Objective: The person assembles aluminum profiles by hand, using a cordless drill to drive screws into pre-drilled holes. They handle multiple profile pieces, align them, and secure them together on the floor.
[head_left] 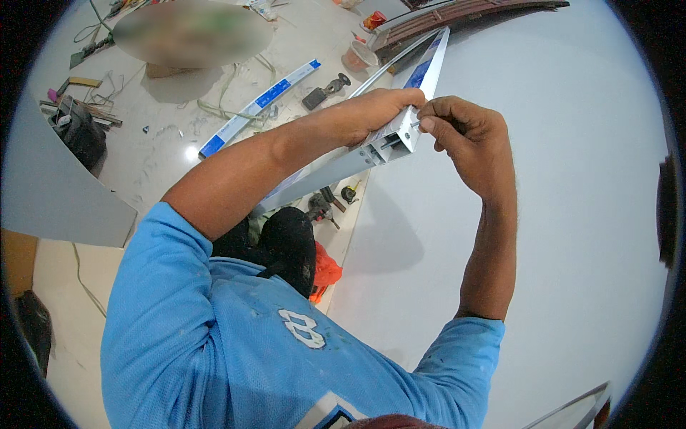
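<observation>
A white metal frame [321,175] stands tilted in front of me, its hollow corner end showing a dark square opening with bolt-like parts inside. Blue protective film [427,64] covers part of its far bar. My left hand [386,109] reaches across and is closed around the frame just behind that corner. At the corner's right side, my right hand [468,139] has thumb and forefinger pinched together against the end face. A small thin light piece seems to be between those fingertips, too small to name.
On the floor lie a blue-and-white strip [257,107], a grinder-like power tool [326,91], another tool [321,207], a tape measure [349,194] and an orange plastic bag [326,270]. A plastic tub [359,56] stands farther off. A white wall [572,179] rises at right.
</observation>
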`<state>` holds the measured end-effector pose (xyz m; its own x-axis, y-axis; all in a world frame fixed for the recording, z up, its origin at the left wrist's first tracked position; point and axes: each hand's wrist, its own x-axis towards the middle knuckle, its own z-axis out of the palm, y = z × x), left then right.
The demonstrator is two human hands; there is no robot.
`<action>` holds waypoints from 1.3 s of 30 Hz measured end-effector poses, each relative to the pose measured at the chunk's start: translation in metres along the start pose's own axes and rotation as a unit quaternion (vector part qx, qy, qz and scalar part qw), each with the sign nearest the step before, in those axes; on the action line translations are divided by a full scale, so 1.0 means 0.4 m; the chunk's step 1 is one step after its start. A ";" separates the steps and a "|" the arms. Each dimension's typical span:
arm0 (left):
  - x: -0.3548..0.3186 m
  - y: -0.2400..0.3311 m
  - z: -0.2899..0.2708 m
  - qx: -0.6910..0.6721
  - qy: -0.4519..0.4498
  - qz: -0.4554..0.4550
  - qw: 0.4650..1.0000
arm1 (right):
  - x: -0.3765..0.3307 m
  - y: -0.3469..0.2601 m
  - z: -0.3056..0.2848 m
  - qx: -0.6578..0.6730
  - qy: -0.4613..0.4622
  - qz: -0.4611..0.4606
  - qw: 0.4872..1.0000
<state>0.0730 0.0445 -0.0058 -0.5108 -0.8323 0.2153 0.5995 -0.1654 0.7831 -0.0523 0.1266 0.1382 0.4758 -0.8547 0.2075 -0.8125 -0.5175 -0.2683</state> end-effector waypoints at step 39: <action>0.069 -0.002 -0.061 0.172 0.042 -0.052 0.983 | -0.986 0.411 0.821 -0.027 -0.303 0.430 0.850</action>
<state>0.0733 0.0087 -0.0149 -0.4972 -0.8634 0.0853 0.2954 -0.0759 0.9524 -0.2629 0.3654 -0.2967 -0.2284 -0.7889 -0.5705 -0.9544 0.2972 -0.0289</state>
